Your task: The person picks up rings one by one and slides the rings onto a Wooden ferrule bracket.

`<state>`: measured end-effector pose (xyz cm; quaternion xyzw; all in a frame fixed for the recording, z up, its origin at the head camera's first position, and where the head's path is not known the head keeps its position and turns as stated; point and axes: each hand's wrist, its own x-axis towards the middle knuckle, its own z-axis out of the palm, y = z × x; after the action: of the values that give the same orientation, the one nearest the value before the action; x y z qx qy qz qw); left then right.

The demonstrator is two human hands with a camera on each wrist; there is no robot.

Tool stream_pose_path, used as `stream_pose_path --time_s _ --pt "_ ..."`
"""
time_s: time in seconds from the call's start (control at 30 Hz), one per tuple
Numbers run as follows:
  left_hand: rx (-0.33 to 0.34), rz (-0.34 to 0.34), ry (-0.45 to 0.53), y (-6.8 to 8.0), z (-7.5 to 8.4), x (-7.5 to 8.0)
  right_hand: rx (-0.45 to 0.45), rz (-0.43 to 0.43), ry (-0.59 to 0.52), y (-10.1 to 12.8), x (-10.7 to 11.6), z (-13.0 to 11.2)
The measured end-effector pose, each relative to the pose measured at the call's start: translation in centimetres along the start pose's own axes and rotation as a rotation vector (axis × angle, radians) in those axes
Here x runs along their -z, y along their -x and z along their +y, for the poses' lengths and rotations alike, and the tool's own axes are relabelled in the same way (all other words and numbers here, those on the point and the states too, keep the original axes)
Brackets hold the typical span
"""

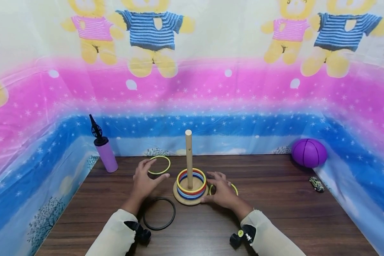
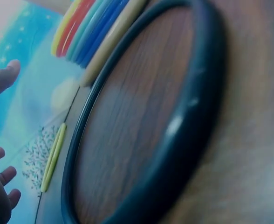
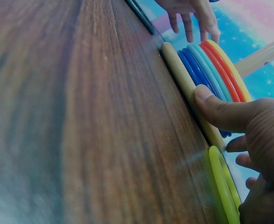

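Observation:
A wooden peg [image 1: 188, 156] rises from a round wooden base [image 1: 183, 200]. Around its foot lies a stack of rings [image 3: 221, 70] in yellow, red, light blue and dark blue. My right hand [image 1: 224, 192] is at the right side of the base, its thumb against the base edge and the other fingers loosely bent beside the stack. My left hand [image 1: 146, 180] hovers left of the stand, fingers spread and holding nothing. A yellow ring [image 1: 170, 164] lies behind the left hand. Another yellow-green ring [image 1: 235, 188] is partly hidden by the right hand.
A black ring [image 1: 158, 229] lies near the left forearm. At the back left stands a purple hand pump [image 1: 107, 158]. A purple ball [image 1: 309, 153] and a small toy car [image 1: 316, 184] are on the right. A printed cloth [image 1: 208, 92] encloses the wooden table [image 1: 275, 213].

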<state>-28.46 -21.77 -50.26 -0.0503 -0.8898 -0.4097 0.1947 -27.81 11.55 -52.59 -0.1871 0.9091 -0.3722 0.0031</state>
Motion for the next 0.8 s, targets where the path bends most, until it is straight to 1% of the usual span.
stream_pose_path --time_s 0.1,0.2,0.33,0.4,0.47,0.53,0.67,0.8 --pt "0.034 -0.032 -0.067 -0.7 -0.1 0.2 0.0 -0.001 -0.001 0.0 0.0 0.0" --pt "0.081 -0.071 -0.162 -1.2 -0.4 0.3 -0.005 -0.001 0.0 0.0 0.0 0.1" --pt "0.143 -0.153 -0.297 -1.9 -0.9 0.3 -0.011 -0.001 0.001 0.1 -0.1 0.1" --pt "0.165 -0.197 -0.338 -2.2 -1.1 0.2 -0.013 -0.002 0.0 0.1 0.0 0.1" --pt "0.173 -0.226 -0.364 -2.4 -1.4 0.2 -0.013 -0.001 0.001 0.1 0.0 0.1" --pt "0.186 -0.248 -0.362 -2.5 -1.6 0.1 -0.013 0.0 0.0 0.1 0.0 0.1" --pt "0.203 -0.264 -0.341 -2.7 -2.2 -0.2 -0.007 -0.009 -0.003 0.1 0.0 0.1" --pt "0.201 -0.277 -0.339 -2.9 -2.7 -0.7 -0.009 -0.007 0.005 0.1 0.0 0.1"
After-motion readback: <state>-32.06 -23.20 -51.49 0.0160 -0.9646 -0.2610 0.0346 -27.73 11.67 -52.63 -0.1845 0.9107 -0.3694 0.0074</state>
